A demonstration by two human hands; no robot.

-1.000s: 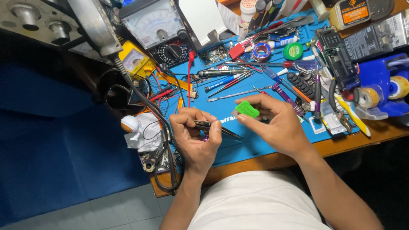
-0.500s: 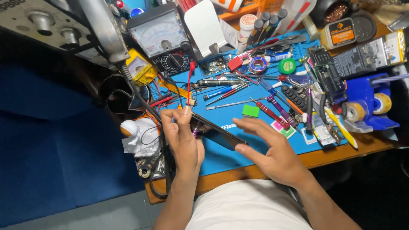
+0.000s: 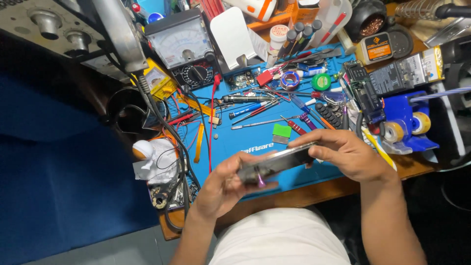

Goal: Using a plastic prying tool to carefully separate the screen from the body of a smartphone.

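Both hands hold a dark slim phone (image 3: 277, 164) edge-on above the blue mat (image 3: 230, 142): the left hand (image 3: 223, 189) closes round its lower end, the right hand (image 3: 351, 154) pinches the upper. It looks stiff, light, glassy and breakable, best gripped by its edges. The purple pick (image 3: 260, 180) seems wedged under it. The black cup (image 3: 128, 110) seemingly holds cables.
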